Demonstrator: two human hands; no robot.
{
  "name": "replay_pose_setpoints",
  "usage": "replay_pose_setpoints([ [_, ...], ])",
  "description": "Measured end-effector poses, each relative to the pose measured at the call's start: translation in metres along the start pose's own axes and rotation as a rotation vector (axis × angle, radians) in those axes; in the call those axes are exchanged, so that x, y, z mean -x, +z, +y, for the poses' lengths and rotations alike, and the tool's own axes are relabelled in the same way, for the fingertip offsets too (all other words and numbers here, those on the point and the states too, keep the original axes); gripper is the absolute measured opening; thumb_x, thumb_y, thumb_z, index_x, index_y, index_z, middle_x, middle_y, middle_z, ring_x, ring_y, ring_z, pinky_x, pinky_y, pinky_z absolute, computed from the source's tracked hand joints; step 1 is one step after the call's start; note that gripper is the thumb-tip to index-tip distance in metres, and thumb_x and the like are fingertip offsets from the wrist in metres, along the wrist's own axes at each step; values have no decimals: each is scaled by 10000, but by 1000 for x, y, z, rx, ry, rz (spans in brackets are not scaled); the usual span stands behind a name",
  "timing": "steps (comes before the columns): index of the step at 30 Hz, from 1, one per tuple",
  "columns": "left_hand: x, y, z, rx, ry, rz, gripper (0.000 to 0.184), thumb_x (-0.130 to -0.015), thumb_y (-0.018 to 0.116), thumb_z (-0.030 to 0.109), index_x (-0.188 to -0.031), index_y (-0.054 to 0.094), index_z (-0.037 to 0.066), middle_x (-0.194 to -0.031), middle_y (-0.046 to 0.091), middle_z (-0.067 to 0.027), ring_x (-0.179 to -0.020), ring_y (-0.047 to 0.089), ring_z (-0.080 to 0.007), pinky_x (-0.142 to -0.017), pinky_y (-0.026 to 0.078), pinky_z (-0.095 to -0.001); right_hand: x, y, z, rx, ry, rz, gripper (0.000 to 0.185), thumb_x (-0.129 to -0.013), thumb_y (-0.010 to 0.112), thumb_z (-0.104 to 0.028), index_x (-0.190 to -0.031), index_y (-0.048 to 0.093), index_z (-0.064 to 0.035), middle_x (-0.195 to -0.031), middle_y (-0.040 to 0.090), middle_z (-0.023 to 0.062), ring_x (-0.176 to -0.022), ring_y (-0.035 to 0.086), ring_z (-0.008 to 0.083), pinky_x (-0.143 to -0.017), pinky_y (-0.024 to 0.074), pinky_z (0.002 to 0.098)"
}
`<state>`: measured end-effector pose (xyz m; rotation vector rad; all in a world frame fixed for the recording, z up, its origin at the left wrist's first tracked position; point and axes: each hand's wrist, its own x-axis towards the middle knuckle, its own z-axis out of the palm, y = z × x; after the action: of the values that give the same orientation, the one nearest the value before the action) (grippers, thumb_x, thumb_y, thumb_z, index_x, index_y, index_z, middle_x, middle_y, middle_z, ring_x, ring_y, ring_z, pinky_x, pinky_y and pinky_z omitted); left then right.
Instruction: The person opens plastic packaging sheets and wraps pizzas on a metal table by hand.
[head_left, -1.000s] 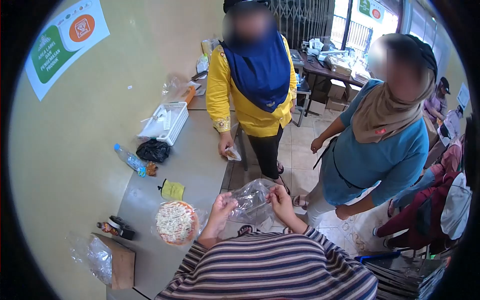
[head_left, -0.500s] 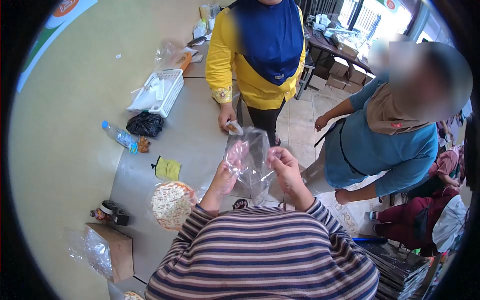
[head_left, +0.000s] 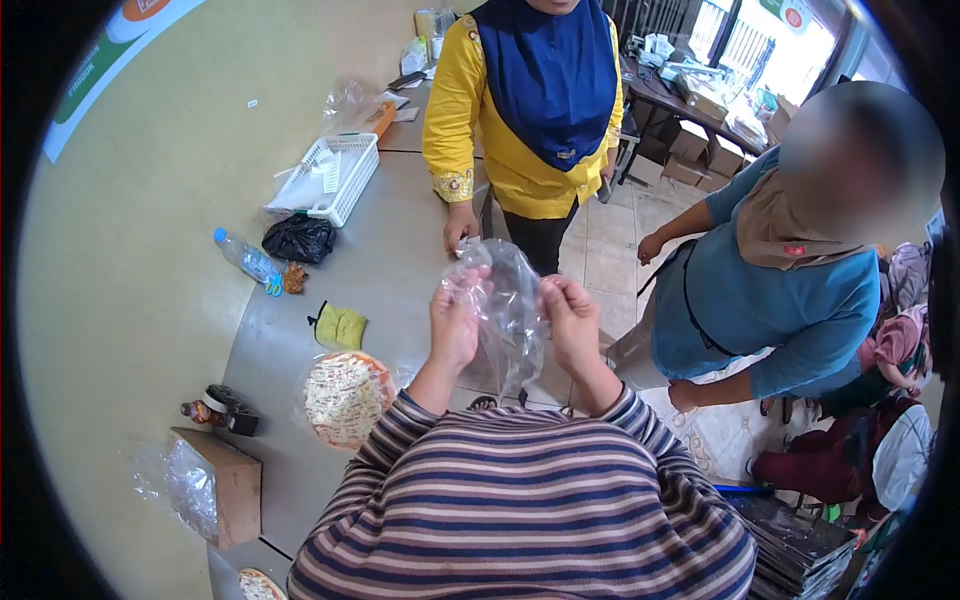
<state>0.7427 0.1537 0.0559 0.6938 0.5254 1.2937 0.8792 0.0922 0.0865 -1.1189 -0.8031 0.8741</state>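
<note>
In front of my chest a clear plastic bag [head_left: 512, 325] is stretched between both hands. My left hand [head_left: 455, 325] grips its left side, with the fingertips seen through the film. At its right edge, my right hand [head_left: 572, 320] pinches the bag between thumb and fingers. To the left of my forearm, a flat pizza [head_left: 348, 400] with pale topping lies on clear plastic on the metal table [head_left: 290, 370]. A yellow-green pouch [head_left: 338, 326] sits just beyond the pizza.
Farther along the table are a water bottle [head_left: 245, 258], a black plastic bag [head_left: 300, 238] and a white basket [head_left: 345, 185]. A cardboard box [head_left: 235, 490] stands near left. One person in yellow [head_left: 460, 100] and another in blue [head_left: 770, 290] stand close by.
The plastic bag has opened wider and rounder between my hands, and my left hand is more upright. The person in yellow has lowered the hand with the white paper toward the table.
</note>
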Motion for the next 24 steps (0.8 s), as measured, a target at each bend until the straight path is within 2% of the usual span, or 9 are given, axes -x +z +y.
replay_pose_setpoints([
  [2, -4, 4, 13, 55, 66, 25, 169, -874, 533, 95, -1028, 534, 23, -984, 592, -106, -804, 589, -180, -690, 504, -297, -8, -11, 0, 5, 28, 59, 121, -884, 546, -142, -857, 597, -36, -644, 523, -32, -523, 426, 36, -470, 339, 176],
  [3, -6, -1, 18, 86, -25, -5, 183, -879, 524, 97, -1045, 521, 23, -937, 589, -99, -802, 583, -172, -667, 505, -299, -11, -10, -3, -59, 56, 120, 170, -898, 528, -211, -844, 583, -59, -605, 482, -45, -486, 396, 34, -433, 314, 170],
  [6, -13, -6, 13, 16, -5, -31, 222, -870, 538, 120, -1073, 505, 34, -889, 580, -80, -799, 575, -155, -641, 499, -272, -20, -19, -5, -210, 109, 95, 202, -914, 497, -251, -850, 571, -75, -593, 451, -56, -470, 393, 37, -410, 304, 161],
  [9, -16, -4, 18, 137, -84, -96, 265, -865, 548, 150, -1104, 489, 53, -930, 565, -77, -842, 563, -142, -647, 488, -231, -27, -33, -6, -518, 144, -153, 166, -891, 504, -192, -1001, 505, -68, -788, 492, -25, -642, 461, 62, -544, 394, 202],
  [11, -13, 6, 23, 144, -57, -112, 307, -839, 584, 131, -1120, 480, 66, -963, 550, -69, -866, 554, -132, -654, 479, -208, -32, -47, -11, -690, 150, -381, 297, -847, 528, -123, -1118, 429, -50, -944, 490, -4, -789, 476, 81, -669, 419, 235],
  [14, -9, 22, 26, -16, 70, -154, 384, -794, 642, 91, -1136, 467, 76, -948, 539, -29, -822, 530, -100, -705, 455, -189, -30, -47, -28, -320, 100, -319, 288, -834, 559, -91, -1099, 462, -36, -907, 509, -2, -773, 490, 84, -660, 417, 224],
  [18, -16, 23, 19, -264, 170, -145, 431, -743, 722, 141, -1098, 487, 75, -900, 542, -2, -744, 513, -74, -694, 431, -170, -37, -53, -22, -260, 87, -208, 158, -810, 582, -31, -963, 543, -31, -835, 550, -1, -697, 497, 69, -636, 417, 214],
  [21, -21, 19, 21, -217, 90, -112, 368, -758, 707, 227, -1028, 511, 71, -863, 550, 1, -691, 512, -71, -662, 424, -174, -42, -57, -16, -214, -11, -172, 88, -811, 578, -20, -899, 575, -26, -798, 561, -3, -673, 502, 76, -629, 419, 218],
  [24, -25, 8, 18, -172, -3, -117, 186, -829, 618, 110, -978, 512, 75, -832, 559, -17, -720, 521, -91, -617, 448, -194, -42, -55, -18, -178, -90, -108, 62, -815, 578, -23, -876, 585, -29, -776, 563, -6, -661, 503, 79, -619, 419, 219],
])
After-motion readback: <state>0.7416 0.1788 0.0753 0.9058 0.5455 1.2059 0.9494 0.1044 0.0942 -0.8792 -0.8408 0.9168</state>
